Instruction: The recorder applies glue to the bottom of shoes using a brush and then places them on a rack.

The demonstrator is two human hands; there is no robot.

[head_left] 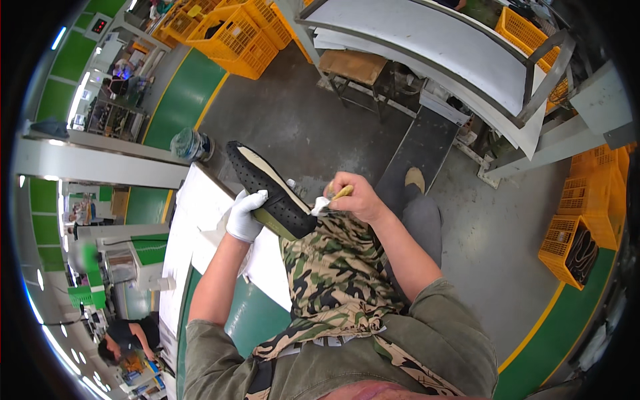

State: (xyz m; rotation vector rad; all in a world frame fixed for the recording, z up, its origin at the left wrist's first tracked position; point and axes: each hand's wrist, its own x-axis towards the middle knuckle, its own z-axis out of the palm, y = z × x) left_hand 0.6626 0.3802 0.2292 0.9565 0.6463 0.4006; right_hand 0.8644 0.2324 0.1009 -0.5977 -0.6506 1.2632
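My left hand [246,217], in a white glove, is closed around a black perforated shoe [275,195] held tilted in front of me. A cream strip runs along the upper side of the shoe, and an olive-green part [278,227] shows at its lower edge. My bare right hand [357,198] grips what looks like a brush [343,193] with a yellowish handle. Its white end [321,205] meets or nearly meets the near end of the shoe; actual contact is too small to tell. A camouflage apron [340,273] hangs beneath both hands.
At my left stands a white-topped table [190,233], with a clear tub [193,145] beyond it. Ahead are a wooden stool [352,65] and a metal rack [427,33]. Yellow crates [237,50] stand far left, others [567,240] at right. Another person [130,339] works at lower left.
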